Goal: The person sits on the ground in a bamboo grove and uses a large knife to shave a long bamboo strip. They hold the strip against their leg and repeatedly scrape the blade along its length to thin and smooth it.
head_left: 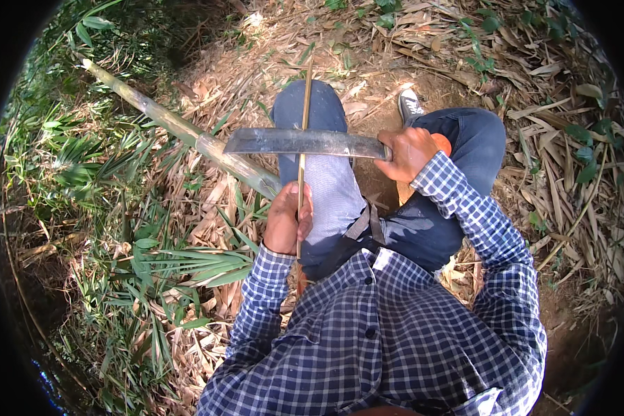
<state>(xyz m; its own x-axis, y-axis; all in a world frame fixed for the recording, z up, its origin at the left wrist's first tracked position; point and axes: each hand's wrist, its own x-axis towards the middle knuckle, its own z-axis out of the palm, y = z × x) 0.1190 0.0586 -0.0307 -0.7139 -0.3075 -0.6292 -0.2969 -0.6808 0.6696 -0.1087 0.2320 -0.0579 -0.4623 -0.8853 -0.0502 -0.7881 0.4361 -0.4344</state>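
A thin bamboo strip [305, 104] runs lengthwise over my left thigh, and my left hand [288, 220] is closed round its near part. My right hand [410, 154] grips a machete [295, 142] by its handle, of which an orange end shows beside the wrist. The broad dark blade points left and lies across the strip, just beyond my left fingers. Whether the edge is cutting into the strip cannot be made out.
A thick green bamboo pole [180, 128] slants from the upper left to beside my left knee. Dry leaves [367, 41] cover much of the ground, with green bamboo foliage [201, 267] at the left. My shoe [410, 105] rests on bare soil ahead.
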